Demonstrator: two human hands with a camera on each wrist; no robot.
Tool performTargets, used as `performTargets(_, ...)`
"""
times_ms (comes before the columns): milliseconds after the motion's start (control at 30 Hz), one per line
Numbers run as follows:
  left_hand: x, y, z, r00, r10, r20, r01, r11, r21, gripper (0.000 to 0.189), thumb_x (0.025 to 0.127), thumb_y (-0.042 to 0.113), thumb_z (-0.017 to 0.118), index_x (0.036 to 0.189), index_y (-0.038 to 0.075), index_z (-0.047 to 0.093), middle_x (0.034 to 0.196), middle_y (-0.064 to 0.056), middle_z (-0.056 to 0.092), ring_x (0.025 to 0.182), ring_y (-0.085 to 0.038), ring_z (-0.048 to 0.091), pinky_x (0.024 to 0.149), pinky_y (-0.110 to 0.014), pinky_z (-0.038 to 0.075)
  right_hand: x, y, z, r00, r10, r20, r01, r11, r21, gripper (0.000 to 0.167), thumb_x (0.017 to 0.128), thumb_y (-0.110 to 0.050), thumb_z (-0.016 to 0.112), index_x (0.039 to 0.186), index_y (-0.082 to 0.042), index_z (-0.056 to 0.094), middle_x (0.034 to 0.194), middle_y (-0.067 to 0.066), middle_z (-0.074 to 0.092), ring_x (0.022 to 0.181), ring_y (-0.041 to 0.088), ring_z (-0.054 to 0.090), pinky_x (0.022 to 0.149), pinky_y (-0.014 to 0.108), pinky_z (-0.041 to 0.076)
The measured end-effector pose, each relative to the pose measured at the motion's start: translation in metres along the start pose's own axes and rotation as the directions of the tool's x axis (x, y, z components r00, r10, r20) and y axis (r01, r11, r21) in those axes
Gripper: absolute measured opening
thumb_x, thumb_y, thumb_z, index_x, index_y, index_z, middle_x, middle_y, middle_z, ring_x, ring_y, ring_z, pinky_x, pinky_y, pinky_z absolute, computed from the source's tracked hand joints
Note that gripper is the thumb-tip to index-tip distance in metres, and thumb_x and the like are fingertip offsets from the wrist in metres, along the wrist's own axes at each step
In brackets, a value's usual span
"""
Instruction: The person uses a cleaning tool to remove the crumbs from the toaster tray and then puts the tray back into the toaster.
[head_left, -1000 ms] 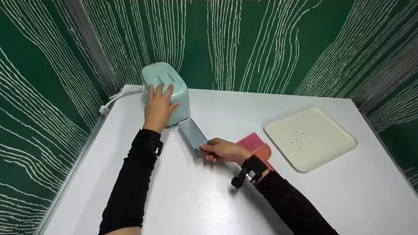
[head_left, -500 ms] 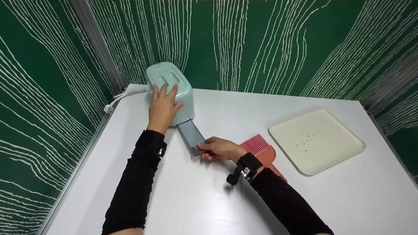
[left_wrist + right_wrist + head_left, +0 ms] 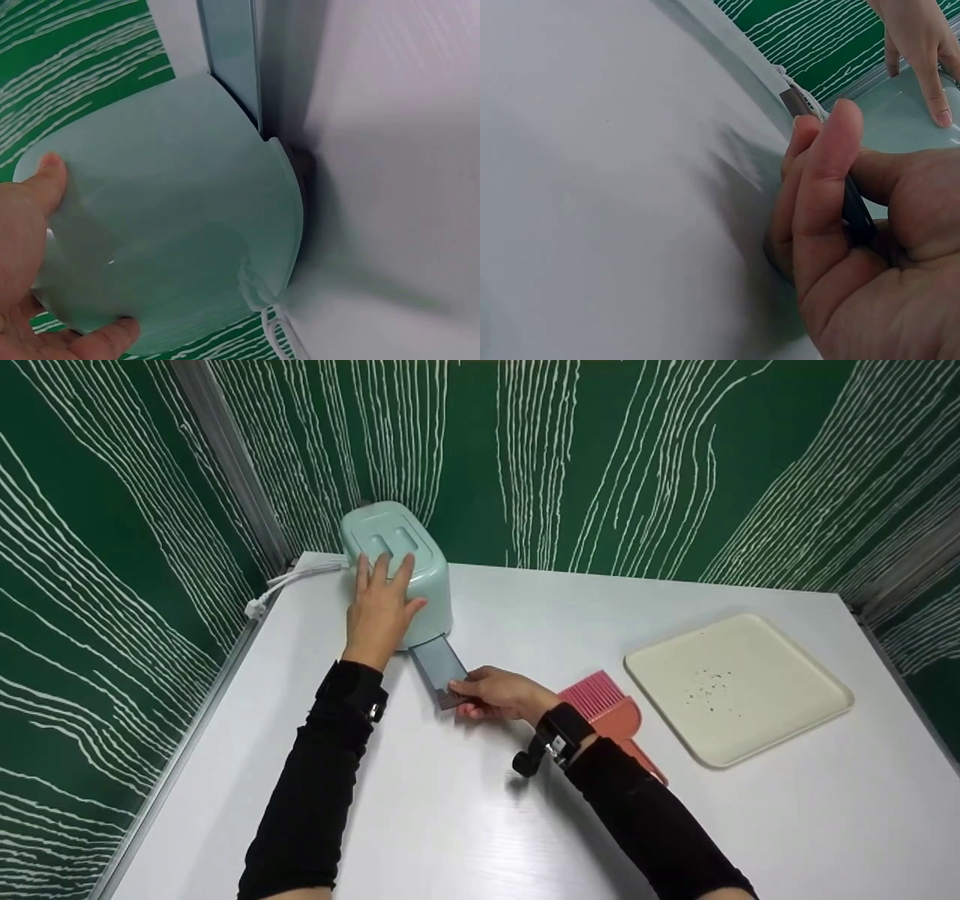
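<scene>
A mint-green toaster (image 3: 431, 600) stands at the back left of the white table. My left hand (image 3: 379, 611) rests on its top with spread fingers; in the left wrist view the thumb (image 3: 51, 180) touches the toaster's shell. A grey crumb tray (image 3: 437, 660) sticks out from the base of the toaster's near end, partly inside it. My right hand (image 3: 499, 691) pinches the tray's dark outer end, thumb on top and fingers beneath. In the right wrist view the curled fingers (image 3: 821, 180) hide most of that end.
A pink and orange brush (image 3: 607, 709) lies partly behind the right wrist. Farther right is a cream square tray (image 3: 780, 697) with dark crumbs scattered on it. The toaster's white cord and plug (image 3: 259, 604) hang at the table's left edge, beside green walls.
The crumb tray has slid farther into the toaster, with the right hand moving toward it. My left hand stays on the toaster. The head view has shifted slightly.
</scene>
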State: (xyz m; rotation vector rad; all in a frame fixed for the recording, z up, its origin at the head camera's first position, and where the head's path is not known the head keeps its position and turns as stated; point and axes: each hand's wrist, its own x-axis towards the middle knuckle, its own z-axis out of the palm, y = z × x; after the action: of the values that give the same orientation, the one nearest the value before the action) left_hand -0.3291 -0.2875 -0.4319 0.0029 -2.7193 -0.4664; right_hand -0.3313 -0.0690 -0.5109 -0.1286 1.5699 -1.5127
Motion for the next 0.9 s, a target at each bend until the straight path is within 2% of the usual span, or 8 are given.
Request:
performTargets(267, -0.001, 0.001, 0.001, 1.0, 0.005, -0.01, -0.005, 1.0, -0.002, 0.071, 0.102, 0.041, 0.071, 0.165, 0.021, 0.044, 0.17, -0.022, 0.038, 0.164, -0.051, 0.02, 0.111, -0.062, 0.055, 0.006, -0.003, 0.001, 1.0, -0.012, -0.026, 0.012, 1.0, -0.013, 0.02, 0.112, -0.023, 0.058, 0.107, -0.004, 0.063, 0.073, 0.001, 0.067, 0.057, 0.003, 0.058, 0.053, 0.012, 0.05)
performTargets(533, -0.001, 0.001, 0.001, 1.0, -0.014, 0.017, 0.014, 1.0, 0.004, 0.073, 0.103, 0.042, 0.069, 0.167, 0.023, 0.04, 0.172, -0.021, 0.034, 0.165, -0.049, 0.017, 0.111, -0.062, 0.055, 0.011, -0.004, 0.004, 0.997, -0.044, -0.056, 0.042, 0.999, -0.03, 0.022, 0.112, -0.023, 0.059, 0.103, -0.004, 0.066, 0.07, -0.001, 0.064, 0.056, 0.002, 0.059, 0.054, 0.013, 0.052)
performTargets(733, -0.001, 0.0, 0.002, 1.0, 0.006, -0.005, -0.006, 1.0, 0.017, 0.072, 0.102, 0.042, 0.07, 0.166, 0.021, 0.043, 0.17, -0.022, 0.037, 0.164, -0.051, 0.02, 0.11, -0.062, 0.056, 0.014, -0.003, 0.005, 0.991, -0.08, -0.106, 0.08, 0.997, -0.011, 0.018, 0.111, -0.02, 0.06, 0.105, -0.004, 0.063, 0.07, -0.001, 0.063, 0.058, 0.002, 0.062, 0.056, 0.013, 0.055)
performTargets(900, -0.001, -0.002, 0.003, 0.999, 0.026, -0.036, -0.026, 0.999, 0.021, 0.071, 0.101, 0.041, 0.072, 0.164, 0.019, 0.046, 0.167, -0.024, 0.041, 0.162, -0.054, 0.024, 0.109, -0.063, 0.057, 0.016, -0.002, 0.006, 0.987, -0.075, -0.14, 0.078, 0.997, 0.018, 0.016, 0.11, -0.017, 0.062, 0.11, -0.002, 0.057, 0.076, 0.002, 0.065, 0.06, 0.004, 0.065, 0.058, 0.014, 0.057)
